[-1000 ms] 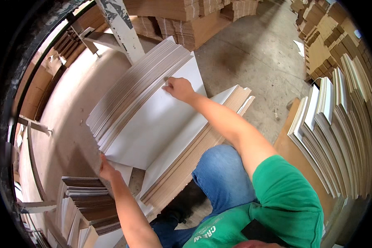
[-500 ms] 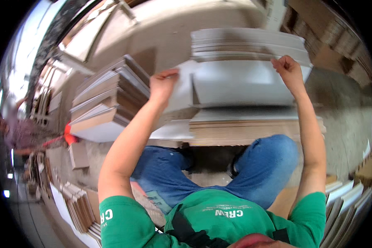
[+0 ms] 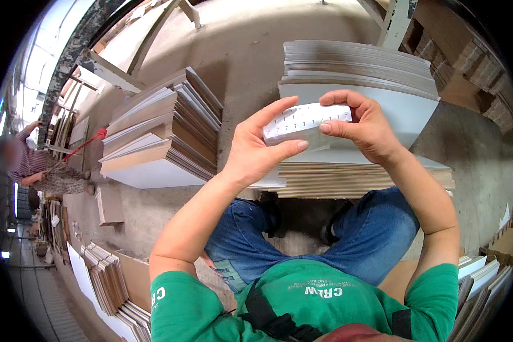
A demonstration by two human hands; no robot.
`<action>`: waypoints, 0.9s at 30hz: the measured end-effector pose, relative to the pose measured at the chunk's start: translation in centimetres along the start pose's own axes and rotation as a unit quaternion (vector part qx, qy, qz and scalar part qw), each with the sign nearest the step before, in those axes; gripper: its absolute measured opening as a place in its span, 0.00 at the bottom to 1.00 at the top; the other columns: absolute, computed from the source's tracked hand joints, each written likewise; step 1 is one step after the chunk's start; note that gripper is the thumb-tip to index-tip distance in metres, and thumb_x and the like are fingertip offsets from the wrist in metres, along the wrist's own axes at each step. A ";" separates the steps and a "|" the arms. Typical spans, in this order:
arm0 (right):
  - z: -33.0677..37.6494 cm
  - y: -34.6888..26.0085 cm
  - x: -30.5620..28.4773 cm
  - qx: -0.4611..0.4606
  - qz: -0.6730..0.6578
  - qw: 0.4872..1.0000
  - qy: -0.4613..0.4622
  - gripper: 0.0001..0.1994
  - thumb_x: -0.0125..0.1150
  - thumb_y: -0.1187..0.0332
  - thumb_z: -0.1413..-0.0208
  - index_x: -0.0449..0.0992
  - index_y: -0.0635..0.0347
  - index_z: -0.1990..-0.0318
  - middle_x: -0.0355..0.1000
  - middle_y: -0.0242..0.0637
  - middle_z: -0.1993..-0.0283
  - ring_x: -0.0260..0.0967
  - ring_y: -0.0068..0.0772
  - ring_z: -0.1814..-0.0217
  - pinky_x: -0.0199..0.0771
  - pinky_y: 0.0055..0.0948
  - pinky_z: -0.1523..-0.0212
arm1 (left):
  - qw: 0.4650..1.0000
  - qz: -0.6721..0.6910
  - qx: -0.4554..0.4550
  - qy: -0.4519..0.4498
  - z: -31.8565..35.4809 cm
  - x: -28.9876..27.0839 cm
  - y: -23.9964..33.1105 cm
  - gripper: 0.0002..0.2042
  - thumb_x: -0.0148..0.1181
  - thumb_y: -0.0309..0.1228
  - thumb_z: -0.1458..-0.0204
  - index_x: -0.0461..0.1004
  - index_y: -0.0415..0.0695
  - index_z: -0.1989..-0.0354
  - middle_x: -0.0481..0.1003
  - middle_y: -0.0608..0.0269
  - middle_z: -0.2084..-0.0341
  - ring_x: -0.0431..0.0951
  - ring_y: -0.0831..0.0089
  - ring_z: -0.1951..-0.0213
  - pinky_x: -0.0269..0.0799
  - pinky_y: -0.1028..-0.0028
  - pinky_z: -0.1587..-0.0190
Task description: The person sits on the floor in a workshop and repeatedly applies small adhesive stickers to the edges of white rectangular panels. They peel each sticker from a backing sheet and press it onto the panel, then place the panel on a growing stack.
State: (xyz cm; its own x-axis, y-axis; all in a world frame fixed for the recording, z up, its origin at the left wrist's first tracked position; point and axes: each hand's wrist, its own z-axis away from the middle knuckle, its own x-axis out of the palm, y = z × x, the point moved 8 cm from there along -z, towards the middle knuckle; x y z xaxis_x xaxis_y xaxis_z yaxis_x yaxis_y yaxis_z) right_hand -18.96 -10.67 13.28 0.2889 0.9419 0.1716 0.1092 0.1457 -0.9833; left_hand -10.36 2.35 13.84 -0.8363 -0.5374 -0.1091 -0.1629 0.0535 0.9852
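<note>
Between my two hands, above the stack of flat cardboard sheets (image 3: 365, 181), is a white label roll (image 3: 302, 121) with rows of small dark marks. My left hand (image 3: 255, 145) grips its left end, fingers above and thumb below. At the other end, my right hand (image 3: 376, 128) pinches it between thumb and curled fingers. Beneath the roll, a white-faced cardboard panel (image 3: 404, 114) leans against upright folded cardboard (image 3: 353, 64). My hands hide part of these sheets.
A bundle of folded white-and-brown cardboard (image 3: 176, 128) stands at the left, near a small box (image 3: 109, 206). Further left, a person (image 3: 31, 159) holds a red-ended pole. More cardboard stacks lie at lower left (image 3: 105, 276) and lower right (image 3: 484, 285). A metal post (image 3: 398, 25) rises behind.
My hands have come together from far apart over the white panel. The label roll now shows between them. The person at the left has shifted, and the red object is higher.
</note>
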 end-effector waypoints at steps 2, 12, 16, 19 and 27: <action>0.1 -0.1 0.4 -0.003 0.011 1.000 0.012 0.18 0.65 0.72 0.57 0.70 0.64 0.57 0.71 0.32 0.63 0.67 0.18 0.64 0.69 0.17 0.62 | 0.999 0.023 -0.022 0.011 -0.1 -0.1 -0.2 0.24 0.66 0.25 0.61 0.69 0.43 0.52 0.73 0.62 0.60 0.71 0.79 0.60 0.69 0.79 0.57; 0.4 -0.7 -0.4 -0.051 0.132 0.990 0.010 0.09 0.62 0.70 0.52 0.75 0.63 0.65 0.72 0.29 0.70 0.66 0.14 0.70 0.66 0.13 0.71 | 0.999 -0.032 -0.041 -0.002 -0.3 0.0 -0.4 0.11 0.62 0.28 0.55 0.75 0.39 0.62 0.76 0.65 0.70 0.73 0.82 0.67 0.69 0.82 0.63; 0.3 0.1 -0.7 -0.002 0.088 0.996 -0.004 0.09 0.61 0.69 0.52 0.75 0.63 0.65 0.72 0.29 0.71 0.66 0.14 0.70 0.66 0.14 0.70 | 0.998 -0.027 -0.050 -0.010 -0.7 0.1 -0.7 0.09 0.60 0.29 0.53 0.76 0.39 0.64 0.76 0.66 0.72 0.73 0.83 0.69 0.68 0.83 0.65; 0.3 0.3 -0.8 0.029 0.079 0.996 -0.019 0.09 0.61 0.70 0.52 0.75 0.63 0.64 0.72 0.31 0.70 0.67 0.17 0.67 0.67 0.16 0.66 | 0.996 0.014 -0.089 0.007 -1.0 -0.5 -1.7 0.09 0.60 0.28 0.53 0.77 0.39 0.65 0.76 0.65 0.72 0.73 0.82 0.70 0.68 0.83 0.66; 0.1 0.3 -0.9 0.009 0.099 0.995 -0.018 0.09 0.58 0.68 0.49 0.75 0.65 0.65 0.72 0.29 0.71 0.66 0.15 0.69 0.66 0.15 0.68 | 0.985 0.096 -0.140 0.026 -0.9 0.2 -2.2 0.11 0.63 0.26 0.57 0.75 0.38 0.64 0.76 0.62 0.72 0.74 0.79 0.69 0.70 0.79 0.64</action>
State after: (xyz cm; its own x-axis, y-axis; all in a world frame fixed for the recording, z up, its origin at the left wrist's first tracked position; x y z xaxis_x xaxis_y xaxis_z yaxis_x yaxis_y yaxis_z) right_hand -19.32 -11.46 12.84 0.2688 0.9628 -0.0279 0.0368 -0.0392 -0.9986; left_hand -9.73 1.40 11.78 -0.8089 -0.5822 0.0826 0.1528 -0.0725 0.9856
